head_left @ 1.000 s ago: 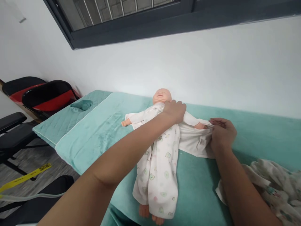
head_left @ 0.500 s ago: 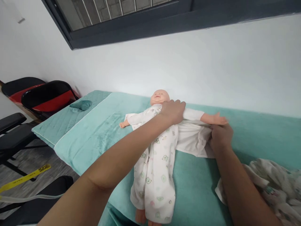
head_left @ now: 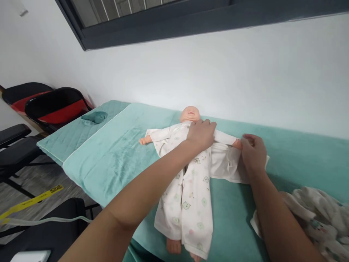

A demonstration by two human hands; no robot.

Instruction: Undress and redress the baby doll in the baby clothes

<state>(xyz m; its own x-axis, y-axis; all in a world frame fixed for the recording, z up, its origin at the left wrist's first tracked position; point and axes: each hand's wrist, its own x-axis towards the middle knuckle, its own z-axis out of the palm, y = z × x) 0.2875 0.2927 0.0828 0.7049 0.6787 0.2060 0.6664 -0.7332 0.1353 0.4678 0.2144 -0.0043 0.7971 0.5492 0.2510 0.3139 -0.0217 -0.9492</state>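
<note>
A baby doll (head_left: 190,114) lies face up, wearing a white patterned baby outfit (head_left: 196,203) with its arms stretched sideways. My left hand (head_left: 202,134) is closed over the outfit at the doll's shoulder on the right side; its fingertips are partly hidden. At the end of that long white sleeve (head_left: 225,137), my right hand (head_left: 254,153) has its fingers curled round the doll's hand (head_left: 237,143). Beneath this arm, a white cloth flap (head_left: 226,162) of the outfit is spread out, partly behind my right wrist. The doll's other arm (head_left: 147,139) rests in its sleeve, and bare feet (head_left: 173,246) stick out below.
A teal padded massage bed (head_left: 109,156) with a face hole (head_left: 94,117) stands along the white wall. Crumpled patterned cloth (head_left: 319,214) lies at the right, near my forearm. Black and red chairs (head_left: 60,109) and a yellow strip (head_left: 32,202) are at the left.
The doll's arm on the right has come down and inward, with my right hand moving from the cloth flap to the doll's hand. My left hand stays at the shoulder. The view has shifted slightly.
</note>
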